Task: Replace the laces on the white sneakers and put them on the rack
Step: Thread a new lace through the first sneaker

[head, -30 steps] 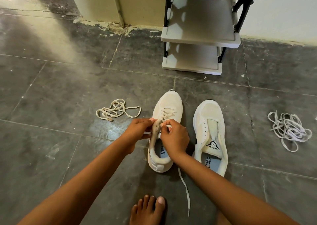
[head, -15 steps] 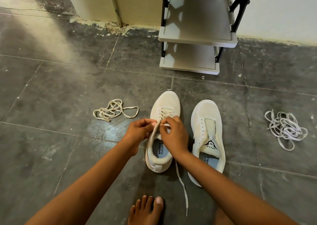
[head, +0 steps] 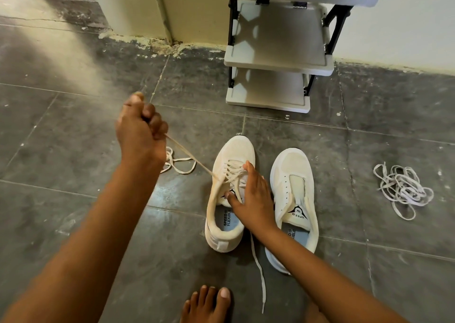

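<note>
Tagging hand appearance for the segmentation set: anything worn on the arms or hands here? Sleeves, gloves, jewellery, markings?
Nothing worn that shows. The left hand and right hand are bare: no gloves, no rings or watch in view. Both forearms are bare as far as the frame's bottom edge, with no sleeve, band or marking to be seen. A bare foot shows at the bottom edge too.

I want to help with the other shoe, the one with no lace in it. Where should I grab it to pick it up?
Probably at the heel. The unlaced sneaker lies flat on the floor, toe toward the rack, with its opening facing up and its back end nearest you. Reach from above and behind, fingers inside the collar, thumb outside. Its left side is crowded by the right hand resting on the laced sneaker.
</note>
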Motion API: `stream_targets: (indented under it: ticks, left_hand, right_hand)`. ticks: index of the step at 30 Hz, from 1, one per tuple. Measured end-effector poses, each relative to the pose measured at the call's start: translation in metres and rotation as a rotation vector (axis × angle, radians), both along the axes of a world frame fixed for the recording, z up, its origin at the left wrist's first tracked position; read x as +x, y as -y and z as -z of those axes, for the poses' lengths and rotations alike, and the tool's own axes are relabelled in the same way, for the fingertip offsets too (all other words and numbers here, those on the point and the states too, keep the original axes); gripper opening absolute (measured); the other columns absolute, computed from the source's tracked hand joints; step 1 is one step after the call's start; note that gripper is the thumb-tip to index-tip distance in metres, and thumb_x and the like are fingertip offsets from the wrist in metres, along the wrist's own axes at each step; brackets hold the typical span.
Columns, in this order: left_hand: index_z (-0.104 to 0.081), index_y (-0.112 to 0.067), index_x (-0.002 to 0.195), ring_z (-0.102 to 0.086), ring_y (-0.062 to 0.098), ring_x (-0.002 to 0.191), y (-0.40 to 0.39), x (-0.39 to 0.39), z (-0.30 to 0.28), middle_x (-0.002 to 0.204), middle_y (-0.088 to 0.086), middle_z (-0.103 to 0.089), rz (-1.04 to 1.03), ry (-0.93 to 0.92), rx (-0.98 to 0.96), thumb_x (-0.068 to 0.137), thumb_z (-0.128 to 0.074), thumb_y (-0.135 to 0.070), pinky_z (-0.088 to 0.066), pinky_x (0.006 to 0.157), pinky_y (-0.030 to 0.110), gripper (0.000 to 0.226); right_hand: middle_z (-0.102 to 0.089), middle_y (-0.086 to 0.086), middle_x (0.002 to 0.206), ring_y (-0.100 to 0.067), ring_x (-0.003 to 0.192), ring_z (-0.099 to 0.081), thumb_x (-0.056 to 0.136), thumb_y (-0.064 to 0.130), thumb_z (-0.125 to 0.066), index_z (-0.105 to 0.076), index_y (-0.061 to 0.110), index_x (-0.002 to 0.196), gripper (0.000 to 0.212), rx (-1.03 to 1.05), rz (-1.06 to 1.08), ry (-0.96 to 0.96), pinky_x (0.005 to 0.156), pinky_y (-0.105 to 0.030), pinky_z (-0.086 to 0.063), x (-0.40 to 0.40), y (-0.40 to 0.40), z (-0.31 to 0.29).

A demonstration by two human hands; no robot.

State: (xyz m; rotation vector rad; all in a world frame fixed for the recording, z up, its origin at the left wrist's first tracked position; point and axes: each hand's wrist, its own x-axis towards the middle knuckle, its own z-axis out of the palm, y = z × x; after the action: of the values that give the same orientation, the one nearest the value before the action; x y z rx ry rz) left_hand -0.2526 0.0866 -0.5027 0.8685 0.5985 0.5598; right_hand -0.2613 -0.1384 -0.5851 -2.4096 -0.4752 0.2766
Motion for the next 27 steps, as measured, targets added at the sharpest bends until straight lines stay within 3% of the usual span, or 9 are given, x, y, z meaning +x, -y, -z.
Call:
stream_targets:
  ticks: [3, 4, 6, 9, 14, 16, 18, 23, 27]
  left_hand:
    - [-0.056, -0.032, 0.081, -0.045, -0.006, 0.045, 0.033, -0.019, 0.075, 0.057, -0.022, -0.054, 0.401, -0.642, 0.798, 0.075, -0.048, -0.079, -0.032, 0.054, 0.019, 0.049]
    - [-0.061, -0.033, 0.083, -0.045, -0.005, 0.045, 0.044, -0.017, 0.090, 0.054, -0.020, -0.055, 0.555, -0.769, 1.076, 0.079, -0.047, -0.075, -0.031, 0.053, 0.019, 0.044]
    - [-0.066, -0.023, 0.083, -0.043, 0.001, 0.049, 0.064, -0.019, 0.076, 0.051, -0.012, -0.049, 0.758, -0.852, 1.236, 0.087, -0.059, -0.048, -0.029, 0.049, 0.020, 0.027]
    - [-0.063, -0.008, 0.082, -0.040, 0.008, 0.055, 0.063, -0.025, 0.046, 0.059, -0.007, -0.046, 0.851, -0.704, 1.154, 0.091, -0.061, -0.025, -0.030, 0.051, 0.022, 0.019]
    - [-0.054, -0.016, 0.072, -0.029, 0.003, 0.042, 0.050, -0.020, -0.017, 0.054, -0.006, -0.039, 0.527, -0.241, 0.320, 0.095, -0.045, -0.009, -0.025, 0.043, 0.015, 0.026]
    - [-0.052, -0.017, 0.067, -0.027, 0.001, 0.039, 0.040, -0.018, -0.034, 0.051, -0.007, -0.035, 0.479, -0.031, 0.137, 0.091, -0.045, -0.012, -0.023, 0.039, 0.013, 0.026]
    - [-0.051, -0.015, 0.071, -0.027, 0.001, 0.039, 0.042, -0.018, -0.035, 0.050, -0.008, -0.033, 0.523, -0.018, 0.049, 0.088, -0.046, -0.019, -0.022, 0.038, 0.013, 0.019]
    - [-0.053, -0.014, 0.104, -0.037, 0.008, 0.056, 0.048, -0.018, -0.017, 0.078, 0.000, -0.048, 0.712, -0.574, 0.531, 0.099, -0.044, -0.026, -0.033, 0.049, 0.019, 0.016]
    - [-0.060, -0.004, 0.102, -0.041, 0.013, 0.059, 0.062, -0.024, -0.013, 0.086, 0.010, -0.061, 0.739, -0.652, 0.643, 0.098, -0.033, -0.011, -0.032, 0.051, 0.022, 0.029]
  right_hand:
    - [-0.023, -0.007, 0.153, -0.023, 0.140, -0.025, 0.085, 0.039, -0.063, -0.007, 0.015, 0.149, 0.088, 0.010, 0.015, -0.036, 0.112, -0.029, -0.021, 0.001, 0.000, 0.000]
    - [-0.021, -0.007, 0.154, -0.023, 0.140, -0.023, 0.085, 0.040, -0.063, -0.006, 0.015, 0.149, 0.089, 0.013, 0.015, -0.049, 0.113, -0.030, -0.021, 0.002, 0.000, 0.001]
    - [-0.017, -0.007, 0.155, -0.022, 0.142, -0.020, 0.086, 0.040, -0.061, -0.003, 0.015, 0.149, 0.089, 0.013, 0.006, -0.081, 0.115, -0.032, -0.021, 0.003, 0.000, 0.003]
    - [-0.013, -0.007, 0.156, -0.022, 0.143, -0.017, 0.087, 0.037, -0.061, -0.001, 0.014, 0.149, 0.089, 0.020, 0.004, -0.119, 0.115, -0.031, -0.019, 0.003, -0.001, 0.004]
    - [-0.009, -0.007, 0.157, -0.023, 0.144, -0.015, 0.087, 0.035, -0.062, 0.001, 0.013, 0.149, 0.092, 0.031, 0.006, -0.150, 0.115, -0.031, -0.017, 0.003, -0.002, 0.007]
    - [-0.010, -0.008, 0.157, -0.023, 0.144, -0.015, 0.087, 0.037, -0.061, 0.000, 0.012, 0.149, 0.091, 0.026, 0.021, -0.159, 0.115, -0.031, -0.017, 0.004, -0.001, 0.007]
    - [-0.012, -0.008, 0.156, -0.023, 0.143, -0.017, 0.086, 0.039, -0.062, -0.002, 0.011, 0.149, 0.091, 0.045, 0.049, -0.176, 0.115, -0.032, -0.018, 0.007, 0.000, 0.005]
    - [-0.021, -0.010, 0.151, -0.024, 0.137, -0.027, 0.085, 0.038, -0.064, -0.016, 0.010, 0.147, 0.084, 0.058, 0.072, -0.132, 0.109, -0.031, -0.027, 0.002, -0.004, 0.003]
    - [-0.047, -0.004, 0.117, -0.019, 0.101, -0.051, 0.077, 0.035, -0.072, -0.047, 0.012, 0.119, 0.054, 0.126, 0.145, 0.000, 0.081, -0.028, -0.047, -0.006, 0.004, -0.006]
